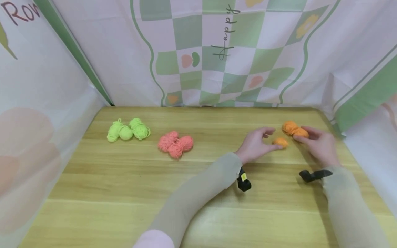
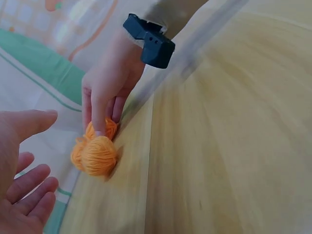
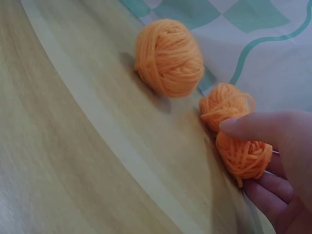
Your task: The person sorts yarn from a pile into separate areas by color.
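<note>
Three orange yarn balls lie toward the right rear of the table [image 1: 217, 193]. My right hand [image 1: 322, 146] pinches one orange yarn ball [image 3: 243, 157], the thumb on its upper side and the fingers curled beneath. Touching that ball is a second orange ball [image 1: 289, 127]. A third, smooth-wound orange ball [image 3: 169, 58] sits a little apart, nearer my left hand [image 1: 255, 143]. In the head view the left thumb reaches beside this ball; the left wrist view shows the left hand [image 2: 24, 170] with spread fingers and nothing in it.
Pink yarn balls [image 1: 175, 144] are clustered left of the middle. Several lime-green yarn balls [image 1: 125, 131] lie farther left at the back. A patterned curtain [image 1: 229, 62] hangs behind the table's rear edge, with cloth at both sides.
</note>
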